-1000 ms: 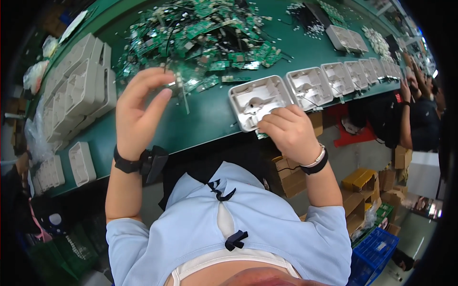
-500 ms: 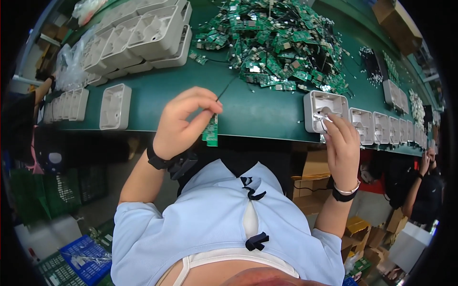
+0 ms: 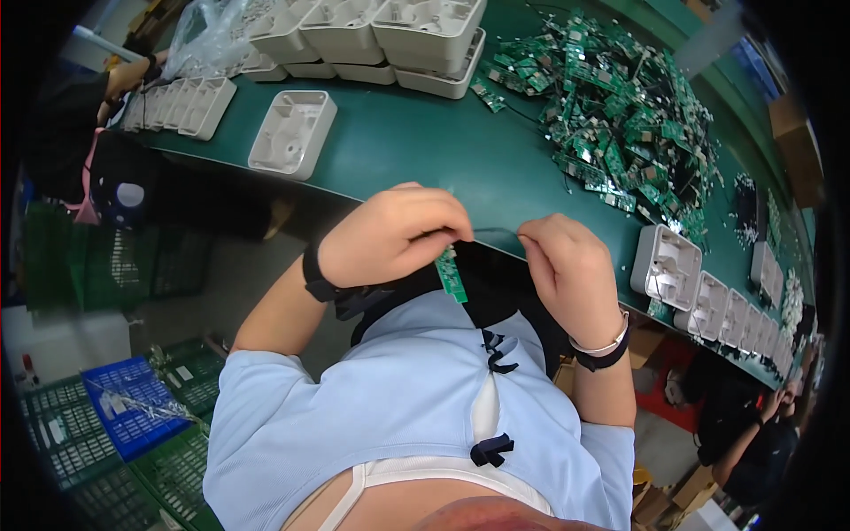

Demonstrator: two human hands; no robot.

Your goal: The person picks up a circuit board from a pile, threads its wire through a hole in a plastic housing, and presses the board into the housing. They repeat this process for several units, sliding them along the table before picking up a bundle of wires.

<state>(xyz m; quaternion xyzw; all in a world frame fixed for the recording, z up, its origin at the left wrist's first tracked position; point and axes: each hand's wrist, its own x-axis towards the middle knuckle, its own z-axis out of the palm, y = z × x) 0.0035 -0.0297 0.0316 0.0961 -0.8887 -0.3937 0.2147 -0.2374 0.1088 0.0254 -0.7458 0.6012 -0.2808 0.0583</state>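
A small green circuit board point(image 3: 450, 276) hangs below my left hand point(image 3: 396, 232), whose fingers are closed on it near its upper end. From there a thin dark cable point(image 3: 494, 231) runs across to my right hand point(image 3: 568, 263), which pinches its other end. Both hands are over the near edge of the green table point(image 3: 407, 159). To the left of them lies a single white plastic housing point(image 3: 293, 134), open side up. At the right edge stands another white housing point(image 3: 667, 265) with something dark inside it.
A large heap of green circuit boards with dark cables point(image 3: 620, 115) covers the back right. Stacked white housings point(image 3: 425, 40) stand at the back left, beside a clear plastic bag point(image 3: 208, 35). Co-workers' arms point(image 3: 128, 78) show at both sides. Blue crate point(image 3: 142, 403) at lower left.
My right hand has left the white housing at the right and come over to take the cable's end. The cable is now stretched sideways between my hands. The whole view has turned.
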